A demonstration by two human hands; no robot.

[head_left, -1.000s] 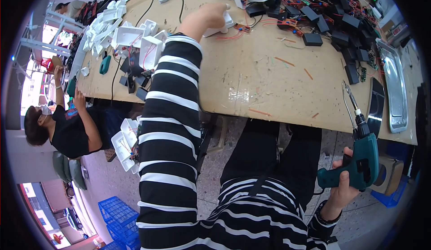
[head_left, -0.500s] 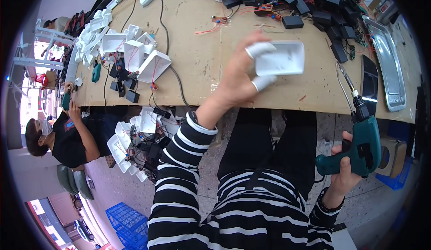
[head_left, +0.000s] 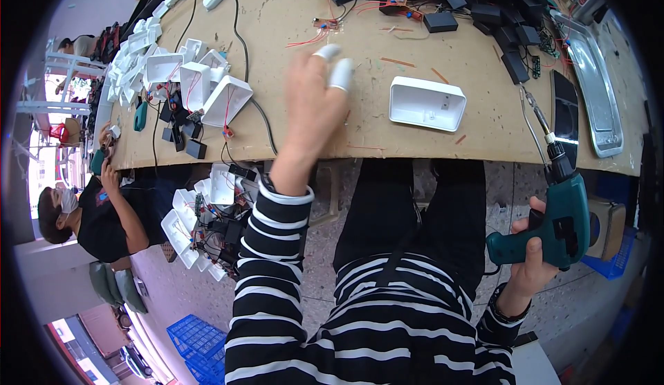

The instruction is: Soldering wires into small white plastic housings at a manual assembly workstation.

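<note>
A white rectangular plastic case (head_left: 428, 104) lies on the table with its hollow side up. To its left, over the tabletop, is my left hand (head_left: 315, 101), smeared by motion. White finger covers sit on two of its fingertips, which are apart, and nothing shows between them. My right hand (head_left: 532, 264) is wrapped round the handle of a green soldering gun (head_left: 564, 219) off the table's front edge. The gun's metal tip and thin feed tube point up over the tabletop, left of a dark flat phone-like slab (head_left: 565, 118).
Black boxes (head_left: 486, 15) with red-wired circuit boards crowd the back right, beside a metal tray (head_left: 596, 87). White cases (head_left: 166, 69) pile up at the left, near a black cable (head_left: 243, 46). More wired cases (head_left: 183, 226) sit below the table edge. A masked co-worker (head_left: 104, 212) works at far left.
My left hand has let go of the white case and moved left. The case now rests on the table. My right hand still grips the soldering gun in nearly the same place.
</note>
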